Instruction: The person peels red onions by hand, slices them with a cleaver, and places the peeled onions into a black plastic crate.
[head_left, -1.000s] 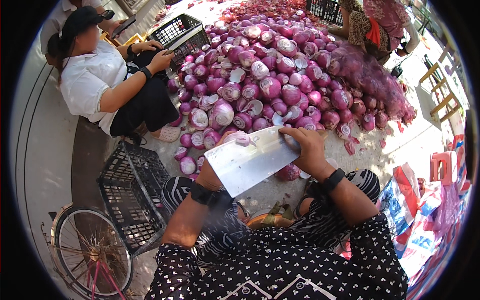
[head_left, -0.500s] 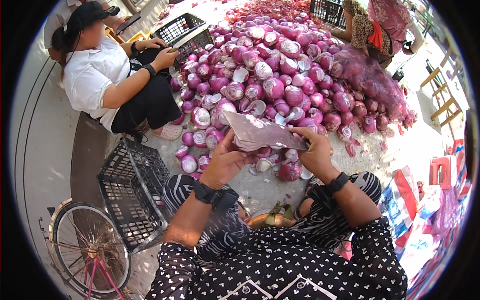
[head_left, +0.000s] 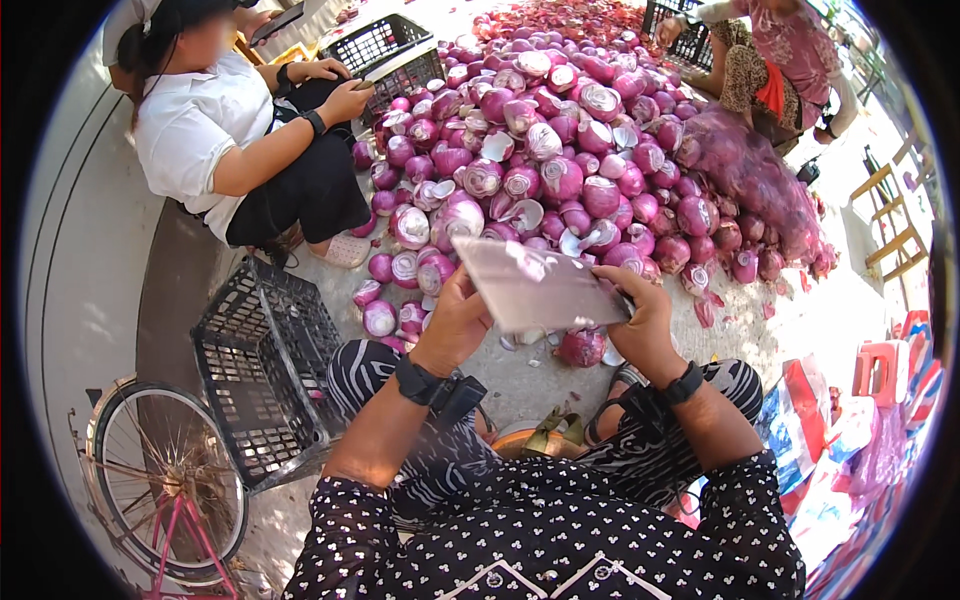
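Note:
My right hand grips the handle end of a broad cleaver, whose flat blade lies angled across the middle of the view with pale scraps on it. My left hand is curled at the blade's left side; whatever its fingers hold is hidden behind the steel. Beyond both hands rises a large heap of red onions, many partly peeled, with loose onions on the concrete nearer me.
A person in white squats at left; another person works at upper right. Black crates, a bicycle wheel, a net sack of onions, a wooden stool, a red plastic stool and striped sheeting surround me.
The blade has turned from flat and silvery to a tilted, shaded face. The onion piece seen under it half a second ago is now hidden, and both hands sit slightly further right.

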